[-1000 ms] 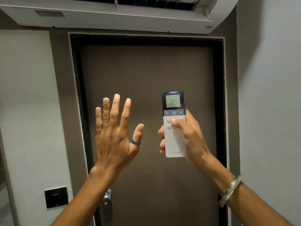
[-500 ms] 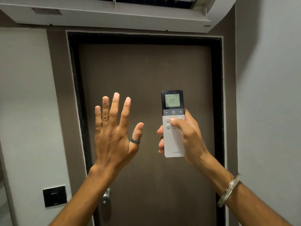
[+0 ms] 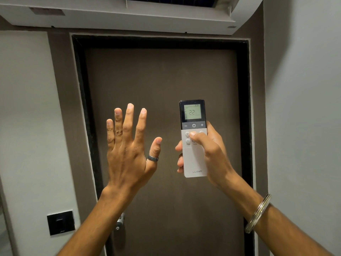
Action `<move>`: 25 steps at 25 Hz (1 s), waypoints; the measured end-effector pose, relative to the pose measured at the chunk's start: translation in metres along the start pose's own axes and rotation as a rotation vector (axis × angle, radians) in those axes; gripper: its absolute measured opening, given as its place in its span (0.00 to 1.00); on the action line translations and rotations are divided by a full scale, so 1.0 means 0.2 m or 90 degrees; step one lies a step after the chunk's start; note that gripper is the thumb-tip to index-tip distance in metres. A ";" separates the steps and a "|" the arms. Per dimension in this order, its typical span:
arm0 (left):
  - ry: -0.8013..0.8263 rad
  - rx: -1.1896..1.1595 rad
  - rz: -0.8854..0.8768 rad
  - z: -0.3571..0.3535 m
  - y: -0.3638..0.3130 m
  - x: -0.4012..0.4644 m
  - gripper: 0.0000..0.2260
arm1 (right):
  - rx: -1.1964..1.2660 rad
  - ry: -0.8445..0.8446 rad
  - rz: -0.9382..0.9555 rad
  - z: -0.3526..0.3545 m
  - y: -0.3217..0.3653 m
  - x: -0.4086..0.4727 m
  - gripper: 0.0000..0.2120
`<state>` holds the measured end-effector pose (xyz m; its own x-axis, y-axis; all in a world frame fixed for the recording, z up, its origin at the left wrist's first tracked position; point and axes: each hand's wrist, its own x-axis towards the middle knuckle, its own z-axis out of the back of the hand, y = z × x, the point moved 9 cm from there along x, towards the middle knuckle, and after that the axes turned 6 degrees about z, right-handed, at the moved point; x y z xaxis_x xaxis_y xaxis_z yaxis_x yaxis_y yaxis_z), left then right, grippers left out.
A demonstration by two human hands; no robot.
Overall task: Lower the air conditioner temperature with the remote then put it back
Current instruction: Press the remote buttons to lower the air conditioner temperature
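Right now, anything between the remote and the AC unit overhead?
Nothing visible. The white-and-black remote, gripped upright in the right hand, has open air up to the white air conditioner above the brown door. The open left hand is raised beside the remote, apart from it and out of that path.

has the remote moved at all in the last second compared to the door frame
No, not really. The remote in the right hand sits at the same spot just inside the door frame on the right, upright, display reading 22.
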<state>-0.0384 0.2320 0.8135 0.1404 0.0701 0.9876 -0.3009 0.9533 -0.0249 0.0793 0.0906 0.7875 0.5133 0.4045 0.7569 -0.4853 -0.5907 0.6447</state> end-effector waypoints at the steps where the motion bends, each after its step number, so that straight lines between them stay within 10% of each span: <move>1: 0.000 0.000 -0.001 0.00 0.00 0.00 0.33 | 0.000 -0.004 -0.001 0.00 0.00 0.00 0.12; 25: 0.001 0.003 -0.011 -0.01 0.00 -0.02 0.33 | -0.043 -0.091 0.003 0.05 -0.02 0.00 0.10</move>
<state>-0.0375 0.2312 0.8087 0.1463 0.0545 0.9877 -0.3024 0.9532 -0.0078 0.0879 0.0854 0.7837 0.6047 0.2955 0.7396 -0.5316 -0.5418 0.6511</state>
